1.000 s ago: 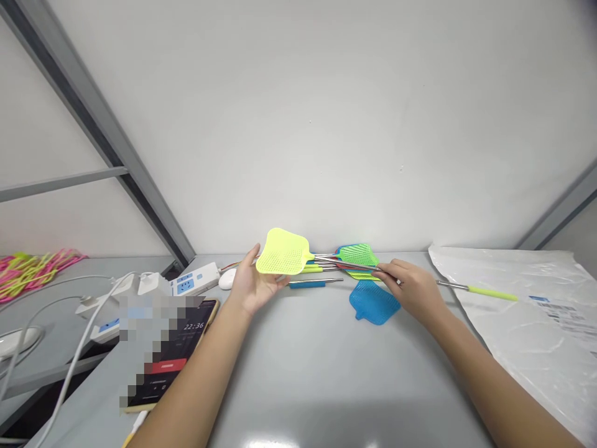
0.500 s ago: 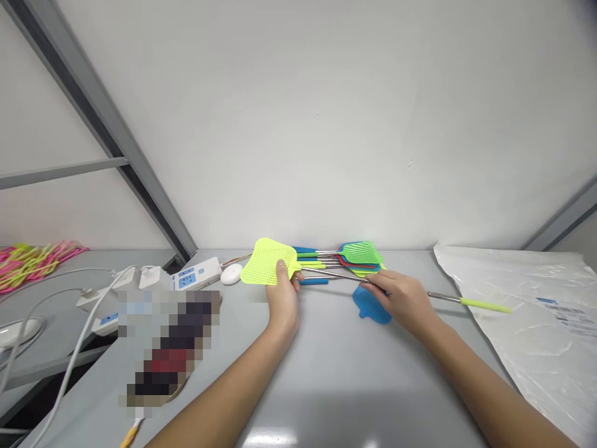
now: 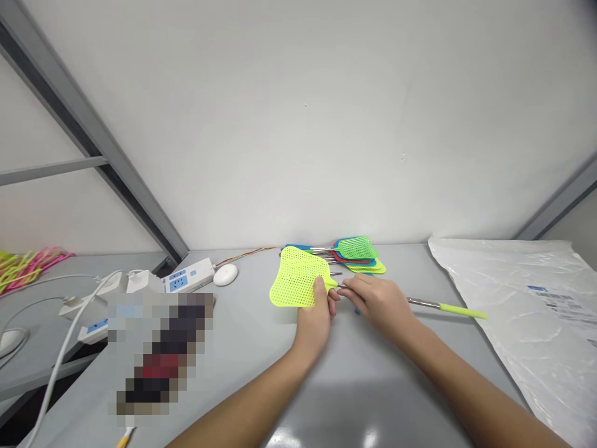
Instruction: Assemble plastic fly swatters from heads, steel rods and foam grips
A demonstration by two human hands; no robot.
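Note:
A yellow-green fly swatter with a perforated head and a metal telescopic rod is held across both hands above the table. My left hand is closed on the neck of its head, thumb on top. My right hand pinches the thin rod just right of the neck, and the yellow-green grip sticks out beyond it to the right. Behind the hands lies a pile of folded swatters, a green one on top of red, blue and yellow ones. A blue piece is mostly hidden by my right hand.
A white plastic bag lies on the right of the grey table. On the left are a power strip, a round white object, white cables and a pixelated item. Pink and yellow strands lie at far left.
The swatter's rod has become shorter as my hands came closer together. My left hand moved right with the head, my right hand slightly left. The view shifted a little.

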